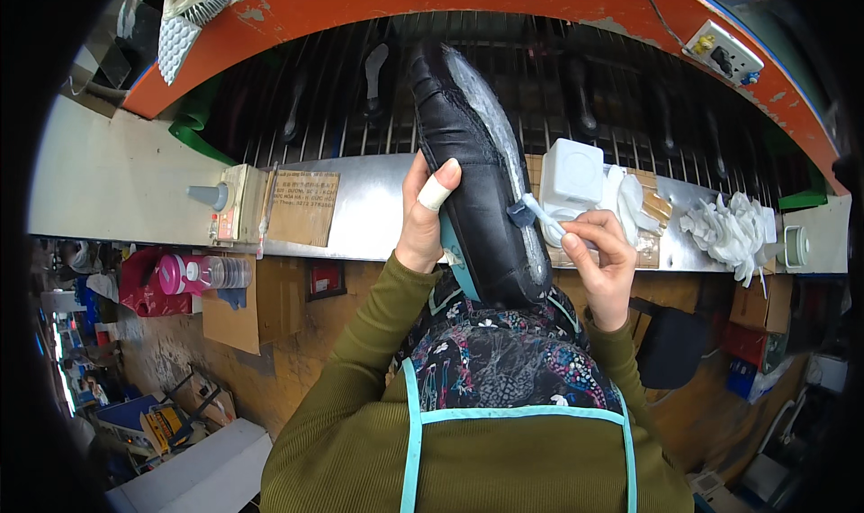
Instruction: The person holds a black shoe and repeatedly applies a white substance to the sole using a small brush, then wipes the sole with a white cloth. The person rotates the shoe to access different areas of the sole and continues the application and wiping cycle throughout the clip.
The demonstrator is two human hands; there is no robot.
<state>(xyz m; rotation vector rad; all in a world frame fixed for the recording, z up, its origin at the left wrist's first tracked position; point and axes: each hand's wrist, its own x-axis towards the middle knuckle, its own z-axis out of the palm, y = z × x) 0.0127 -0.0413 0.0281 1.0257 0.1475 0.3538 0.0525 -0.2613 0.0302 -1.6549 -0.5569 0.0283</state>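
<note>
- Left hand (423, 214) grips the black shoe (480, 202) by its left side, before the bench (371, 216).
- The shoe's long axis runs near-to-far, far end leftward.
- Right hand (606, 263) pinches a brush (544, 215) — head against the pale-smeared right side.

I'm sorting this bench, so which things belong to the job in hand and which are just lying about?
In the job: black shoe, in left hand; pale-handled brush, in right hand.

Apparently lying about: pink-and-clear bottle, crumpled white wads, flat cardboard.
</note>
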